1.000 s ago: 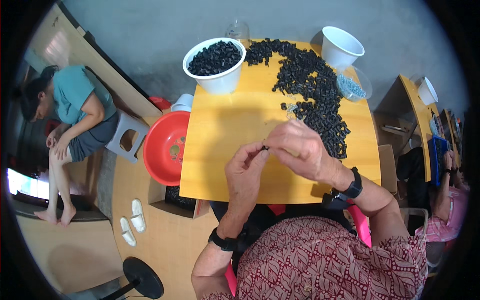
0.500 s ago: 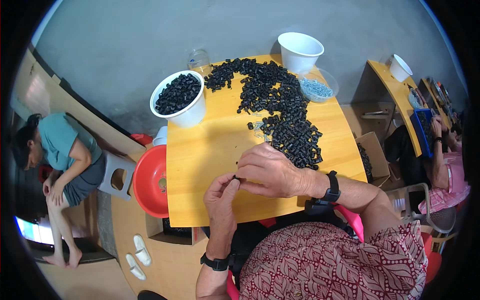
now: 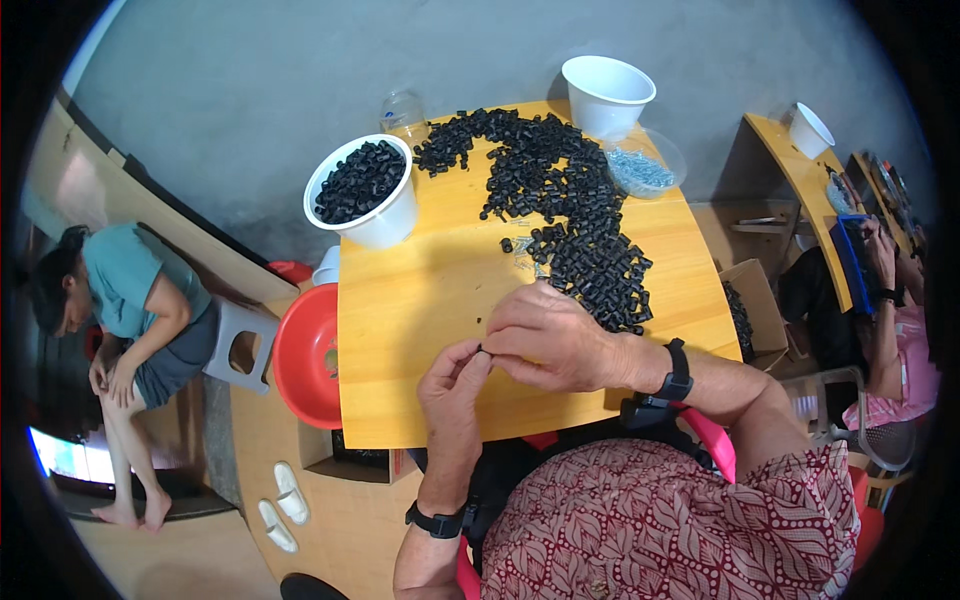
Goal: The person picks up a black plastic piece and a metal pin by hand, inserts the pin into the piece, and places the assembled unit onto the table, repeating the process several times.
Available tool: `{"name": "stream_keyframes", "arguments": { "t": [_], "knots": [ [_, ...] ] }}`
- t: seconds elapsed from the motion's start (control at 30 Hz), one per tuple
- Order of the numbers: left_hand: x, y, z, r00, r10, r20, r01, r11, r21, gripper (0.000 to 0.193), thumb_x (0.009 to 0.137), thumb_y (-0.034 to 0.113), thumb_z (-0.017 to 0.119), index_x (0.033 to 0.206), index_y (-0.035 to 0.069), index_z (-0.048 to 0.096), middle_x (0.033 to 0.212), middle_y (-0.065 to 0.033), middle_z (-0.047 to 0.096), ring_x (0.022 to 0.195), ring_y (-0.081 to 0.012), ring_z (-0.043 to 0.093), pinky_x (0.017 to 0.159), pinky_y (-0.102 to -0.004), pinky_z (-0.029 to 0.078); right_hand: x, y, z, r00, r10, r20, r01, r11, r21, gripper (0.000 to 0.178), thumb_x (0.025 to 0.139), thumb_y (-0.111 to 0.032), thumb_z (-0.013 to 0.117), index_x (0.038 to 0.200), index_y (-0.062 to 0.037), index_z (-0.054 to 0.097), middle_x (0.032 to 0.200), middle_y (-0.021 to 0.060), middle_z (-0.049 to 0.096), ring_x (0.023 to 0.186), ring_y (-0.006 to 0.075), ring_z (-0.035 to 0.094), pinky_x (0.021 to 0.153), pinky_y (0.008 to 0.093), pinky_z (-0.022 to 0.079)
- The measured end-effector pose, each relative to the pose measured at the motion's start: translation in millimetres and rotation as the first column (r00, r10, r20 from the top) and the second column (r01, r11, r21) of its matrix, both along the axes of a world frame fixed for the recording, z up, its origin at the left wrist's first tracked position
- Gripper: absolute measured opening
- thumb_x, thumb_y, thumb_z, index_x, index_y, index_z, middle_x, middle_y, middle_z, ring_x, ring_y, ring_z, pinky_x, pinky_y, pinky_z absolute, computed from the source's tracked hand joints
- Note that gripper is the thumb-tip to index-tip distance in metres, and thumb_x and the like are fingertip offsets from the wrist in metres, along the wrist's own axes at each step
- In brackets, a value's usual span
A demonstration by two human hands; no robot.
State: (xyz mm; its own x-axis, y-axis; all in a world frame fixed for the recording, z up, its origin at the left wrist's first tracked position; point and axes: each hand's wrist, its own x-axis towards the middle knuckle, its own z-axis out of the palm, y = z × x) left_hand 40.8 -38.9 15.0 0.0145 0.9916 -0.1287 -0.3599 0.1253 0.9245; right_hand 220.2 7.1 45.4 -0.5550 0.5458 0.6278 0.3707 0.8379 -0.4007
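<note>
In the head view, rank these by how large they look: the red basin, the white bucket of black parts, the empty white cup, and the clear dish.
1. red basin
2. white bucket
3. empty white cup and clear dish: too alike to rank.

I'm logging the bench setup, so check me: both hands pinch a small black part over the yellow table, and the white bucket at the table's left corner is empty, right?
Not quite. In the head view the white bucket is full of black parts, not empty. The rest holds: the left hand and right hand pinch a small black part over the yellow table.
</note>
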Motion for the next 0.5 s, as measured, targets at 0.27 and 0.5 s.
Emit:
{"name": "stream_keyframes", "arguments": {
  "t": [0.27, 0.5],
  "knots": [
    [-9, 3, -10, 0.997, -0.073, 0.014, 0.074, 0.994, -0.079, 0.015, 0.095, 0.009, 0.066, 0.108, 0.002, 0.068, 0.101, -0.0038, 0.068, 0.093, -0.0125, 0.064, 0.088, -0.0278, 0.053, -4, 2, -7, 0.993, -0.007, 0.115, -0.002, 0.997, 0.075, 0.019, 0.080, -0.013, 0.071, 0.095, -0.0065, 0.061, 0.101, 0.0083, 0.059, 0.099, 0.0279, 0.058, 0.087, 0.0417, 0.046],
    [-8, 4, -7, 0.996, -0.015, -0.088, 0.010, 0.999, -0.049, 0.015, 0.093, 0.005, 0.067, 0.107, -0.001, 0.068, 0.099, -0.0047, 0.069, 0.093, -0.0114, 0.063, 0.088, -0.0249, 0.049, 40, 76, -1, 0.941, -0.242, 0.235, 0.258, 0.965, -0.041, 0.014, 0.084, -0.012, 0.067, 0.096, -0.0037, 0.066, 0.089, 0.0099, 0.061, 0.087, 0.0295, 0.058, 0.080, 0.0417, 0.049]
  ]
}}
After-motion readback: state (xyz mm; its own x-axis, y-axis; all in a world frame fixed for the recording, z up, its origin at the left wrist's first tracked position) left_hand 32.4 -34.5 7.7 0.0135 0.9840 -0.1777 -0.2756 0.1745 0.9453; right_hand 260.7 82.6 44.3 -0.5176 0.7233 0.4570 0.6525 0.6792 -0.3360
